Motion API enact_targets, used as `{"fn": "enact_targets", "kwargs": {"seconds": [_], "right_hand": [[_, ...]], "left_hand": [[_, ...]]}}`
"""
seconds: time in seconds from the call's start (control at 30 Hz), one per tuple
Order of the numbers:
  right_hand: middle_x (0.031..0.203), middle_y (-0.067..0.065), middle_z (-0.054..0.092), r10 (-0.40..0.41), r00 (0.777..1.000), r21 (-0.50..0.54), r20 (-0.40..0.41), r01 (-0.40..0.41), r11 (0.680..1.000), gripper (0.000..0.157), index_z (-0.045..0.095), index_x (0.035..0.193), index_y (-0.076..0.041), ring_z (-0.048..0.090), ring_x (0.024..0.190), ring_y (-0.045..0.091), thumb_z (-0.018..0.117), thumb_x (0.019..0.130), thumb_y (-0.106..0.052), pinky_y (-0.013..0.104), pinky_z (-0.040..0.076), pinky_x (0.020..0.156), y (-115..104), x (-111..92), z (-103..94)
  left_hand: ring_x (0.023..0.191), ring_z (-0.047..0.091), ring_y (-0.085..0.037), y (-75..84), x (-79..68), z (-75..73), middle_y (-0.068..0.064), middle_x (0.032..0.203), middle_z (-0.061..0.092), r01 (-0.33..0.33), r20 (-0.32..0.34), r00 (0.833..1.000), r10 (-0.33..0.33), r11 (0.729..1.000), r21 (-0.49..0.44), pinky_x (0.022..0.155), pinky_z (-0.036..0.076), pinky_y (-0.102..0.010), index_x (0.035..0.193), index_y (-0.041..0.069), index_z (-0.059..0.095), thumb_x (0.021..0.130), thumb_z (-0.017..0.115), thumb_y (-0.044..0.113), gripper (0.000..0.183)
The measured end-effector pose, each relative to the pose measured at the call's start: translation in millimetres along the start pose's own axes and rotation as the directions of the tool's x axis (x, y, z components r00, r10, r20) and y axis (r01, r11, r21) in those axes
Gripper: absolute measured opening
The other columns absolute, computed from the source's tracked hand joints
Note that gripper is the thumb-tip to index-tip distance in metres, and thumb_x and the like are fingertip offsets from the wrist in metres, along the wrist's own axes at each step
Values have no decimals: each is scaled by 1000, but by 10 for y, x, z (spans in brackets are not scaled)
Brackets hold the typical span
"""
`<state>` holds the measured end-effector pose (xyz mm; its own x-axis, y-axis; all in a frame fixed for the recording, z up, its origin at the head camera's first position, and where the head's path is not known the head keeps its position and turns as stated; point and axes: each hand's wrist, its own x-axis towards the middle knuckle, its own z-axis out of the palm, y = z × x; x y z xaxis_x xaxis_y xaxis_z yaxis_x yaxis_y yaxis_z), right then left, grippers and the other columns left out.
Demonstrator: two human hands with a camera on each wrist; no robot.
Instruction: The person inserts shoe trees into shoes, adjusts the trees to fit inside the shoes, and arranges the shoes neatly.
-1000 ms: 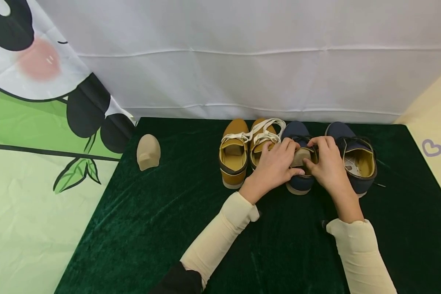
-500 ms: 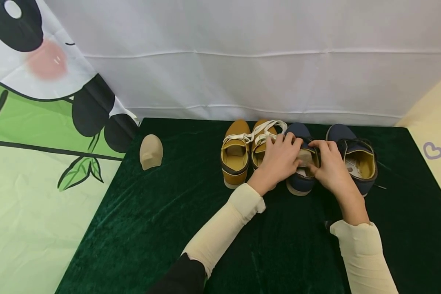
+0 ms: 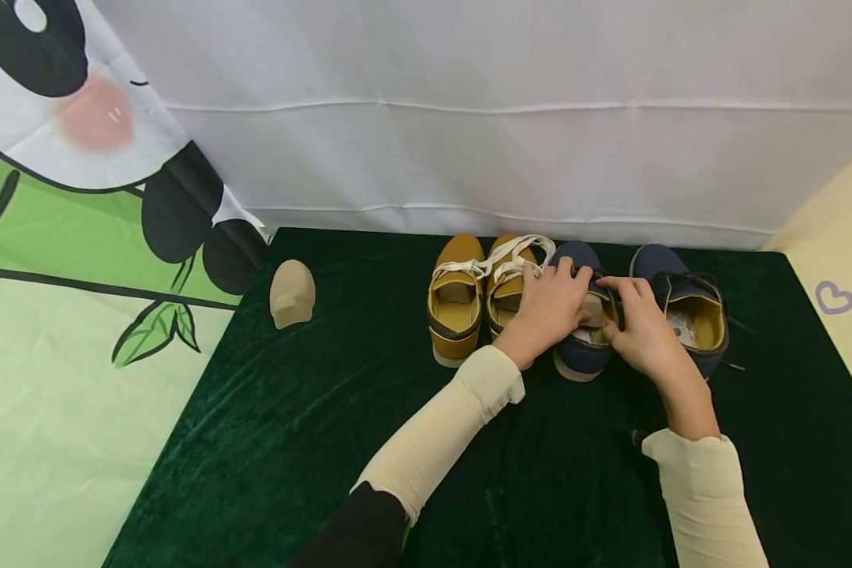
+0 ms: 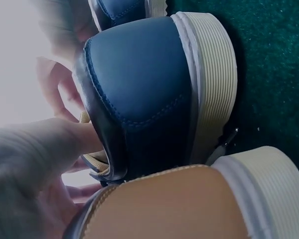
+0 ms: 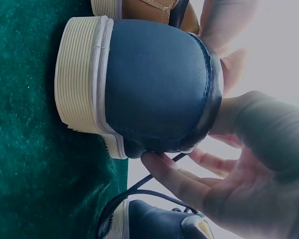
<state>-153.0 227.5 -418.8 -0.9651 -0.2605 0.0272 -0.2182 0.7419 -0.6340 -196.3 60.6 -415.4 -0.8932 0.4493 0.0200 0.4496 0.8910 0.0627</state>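
Toward the white backdrop (image 3: pixel 433 150), the held navy shoe (image 3: pixel 578 360) points lengthwise.

Stretches from dark green velvety cloth (image 3: pixel 312 442) below to a creased white sheet (image 3: pixel 468 158) behind, with cartoon-printed green backdrop (image 3: pixel 50 394) left and heart-printed cream panel (image 3: pixel 834 229) right.

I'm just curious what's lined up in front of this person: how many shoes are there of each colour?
Mustard shoes: 2
Navy shoes: 2
Total: 4 shoes
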Motion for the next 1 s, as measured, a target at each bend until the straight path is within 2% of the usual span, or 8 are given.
{"fn": "enact_targets", "kwargs": {"seconds": [0.2,0.53,0.73,1.0], "right_hand": [[151,36,30,-13,1000,1,-3,13,1000,65,38,152,1,47,119,51,56,90,10,72,42,101,-47,-30,18],[152,36,29,-14,1000,-27,-5,14,1000,66,37,152,2,45,117,50,56,89,11,71,42,98,-83,-71,41],[151,35,29,-11,1000,-15,7,11,1000,67,36,153,1,45,117,50,56,89,11,72,42,101,-100,-88,24],[150,34,30,-6,1000,-22,10,7,1000,67,37,152,1,45,115,47,56,89,12,71,42,100,-141,-119,1]], "left_hand": [[123,63,-22,-10,-11,-10,-2,146,51,5,7,1000,-5,1000,-27,120,33,-60,149,30,46,100,68,44,55],[116,64,-19,26,17,-20,-1,141,52,17,10,1000,-17,1000,7,113,41,-53,143,31,47,102,66,36,45],[113,63,-17,57,55,-7,0,139,52,39,-12,999,-39,999,25,107,44,-48,136,32,49,103,63,35,36],[107,62,-15,86,88,43,1,130,54,55,-71,996,-51,997,53,98,45,-42,127,27,50,105,58,34,25]]}}
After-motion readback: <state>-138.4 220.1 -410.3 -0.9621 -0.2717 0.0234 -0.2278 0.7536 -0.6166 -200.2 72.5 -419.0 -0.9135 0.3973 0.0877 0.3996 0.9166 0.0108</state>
